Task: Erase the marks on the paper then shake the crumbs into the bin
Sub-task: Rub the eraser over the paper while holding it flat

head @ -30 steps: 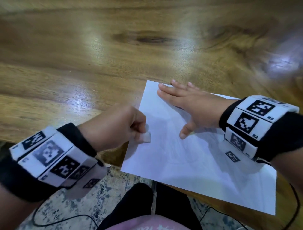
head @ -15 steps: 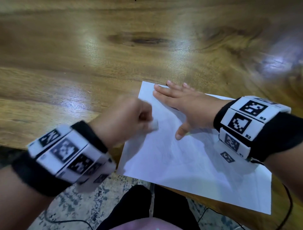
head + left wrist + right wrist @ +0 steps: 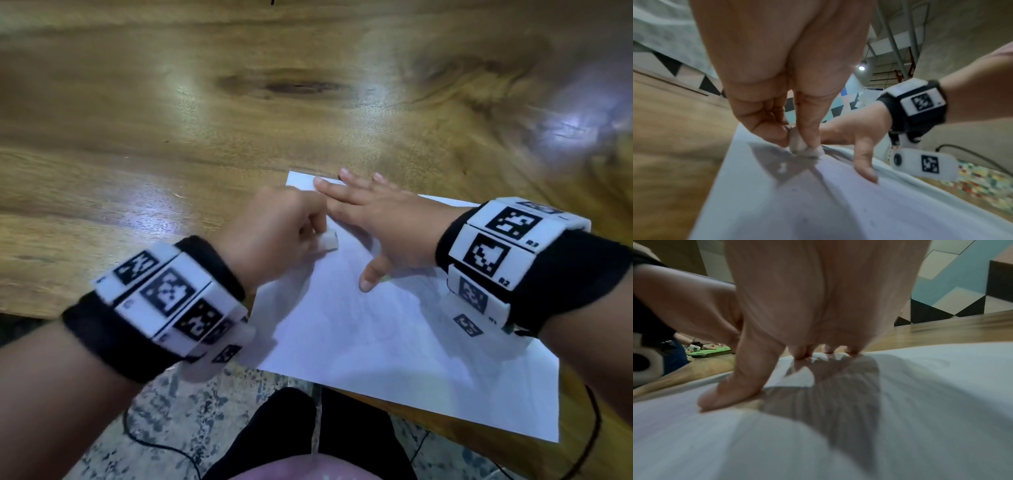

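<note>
A person's left hand [image 3: 274,236] pinches a small white eraser [image 3: 327,241] against a sheet of paper [image 3: 394,335] lying at the near edge of a wooden table [image 3: 171,120], one corner overhanging it. The right hand [image 3: 380,222] lies flat, fingers straight and spread, pinning the sheet near its far corner. The erasing step appears to be in hand — the next move likely calls for more strokes while the sheet is held firm, then lifting it level so crumbs stay put. No bin shows in any view. The left wrist view reveals the eraser's grey, worn tip touching the paper between thumb and finger; the right wrist view shows the thumb pressed down — the head view shows neither detail.
</note>
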